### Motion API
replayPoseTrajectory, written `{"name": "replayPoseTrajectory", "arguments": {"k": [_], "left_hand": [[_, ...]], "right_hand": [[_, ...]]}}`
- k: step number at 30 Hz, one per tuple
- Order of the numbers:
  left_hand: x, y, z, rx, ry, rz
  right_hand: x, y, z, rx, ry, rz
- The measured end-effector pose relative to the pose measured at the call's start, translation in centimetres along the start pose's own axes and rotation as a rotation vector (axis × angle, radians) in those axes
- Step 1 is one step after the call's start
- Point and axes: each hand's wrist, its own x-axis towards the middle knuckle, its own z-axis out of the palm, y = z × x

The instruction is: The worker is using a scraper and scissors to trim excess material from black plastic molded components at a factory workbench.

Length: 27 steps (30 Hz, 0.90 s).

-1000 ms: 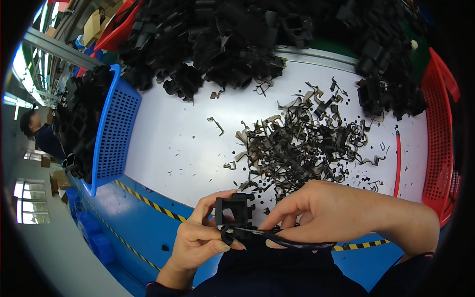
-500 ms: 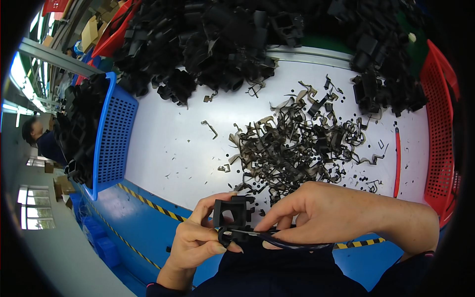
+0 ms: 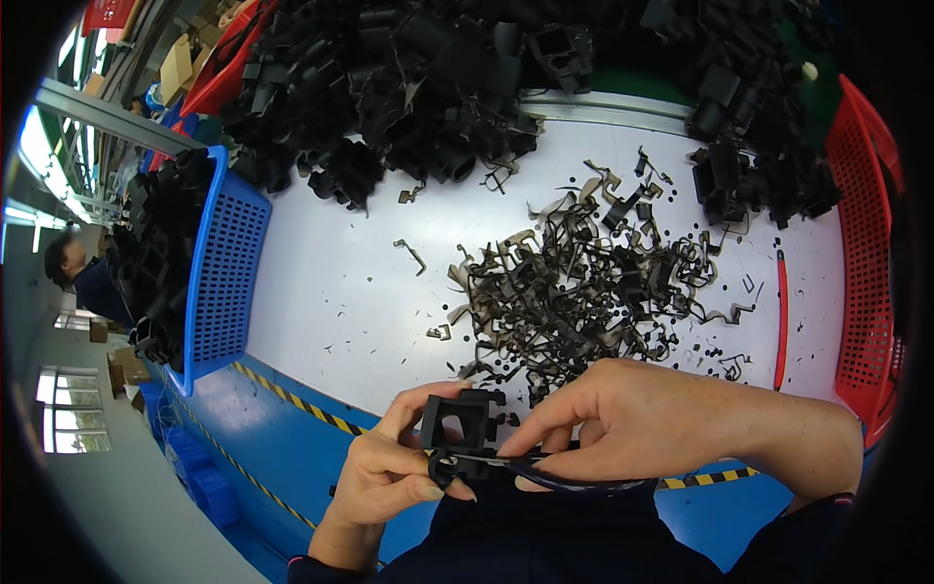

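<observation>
My left hand (image 3: 394, 457) is closed round a black plastic part (image 3: 457, 420) with a square opening and a small round ring at its lower end. Thumb and fingers grip it from the left, at the near edge of the table. In my right hand (image 3: 632, 423) is a slim knife-like tool (image 3: 574, 483) with a dark handle and a narrow metal tip. That tip lies against the lower side of the part, by the ring. The palm side of my right hand hides some of the handle.
Black plastic scraps (image 3: 584, 292) lie heaped on the white table (image 3: 321, 263). Black parts (image 3: 389, 88) are piled behind. A blue basket (image 3: 229, 273) of parts stands left, a red basket (image 3: 864, 263) right, near a red stick (image 3: 781, 321). Another person (image 3: 88, 277) is far left.
The black part has turned or shifted very slightly in my left hand. Both hands stay in almost the same place, with the tool still against the part.
</observation>
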Motion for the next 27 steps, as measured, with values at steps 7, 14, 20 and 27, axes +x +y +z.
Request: {"name": "replayPoseTrajectory", "arguments": {"k": [7,14,20,27], "left_hand": [[-0.11,0.11,0.08,-0.036,-0.012,-0.026],[-0.19,-0.02,-0.09,-0.033,-0.039,-0.021],[-0.36,-0.07,-0.23,-0.077,-0.051,-0.041],[-0.32,0.03,-0.36,-0.122,-0.064,-0.057]], "right_hand": [[0.01,0.05,0.11,-0.002,-0.007,-0.01],[0.07,0.27,0.34,0.009,-0.007,-0.046],[0.23,0.4,0.51,-0.007,-0.001,-0.079],[0.35,0.31,0.62,-0.013,-0.018,-0.082]]}}
